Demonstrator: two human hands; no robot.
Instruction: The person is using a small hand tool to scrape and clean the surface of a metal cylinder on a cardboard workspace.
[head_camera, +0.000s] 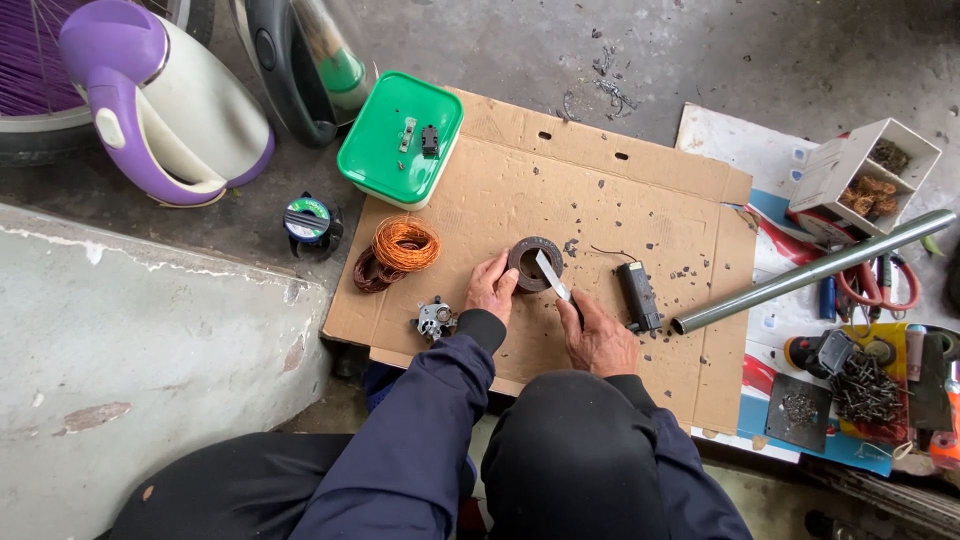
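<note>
Carefully now; left hand (490, 287) pins the dark ring (533, 263), right hand (598, 338) grips the knife (552, 275); a slip might cut fingers.

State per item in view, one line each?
Left hand: steadying dark ring-shaped part on the cardboard.
Right hand: gripping a knife, blade on the ring.
Green box: lid shut.
Copper wire coil: wound, lying loose.
White compartment box: open.

Both arms are covered by long dark navy sleeves, creased at the elbows; the legs are clad in black trousers below the cardboard sheet (600, 200); both hands are bare.
</note>
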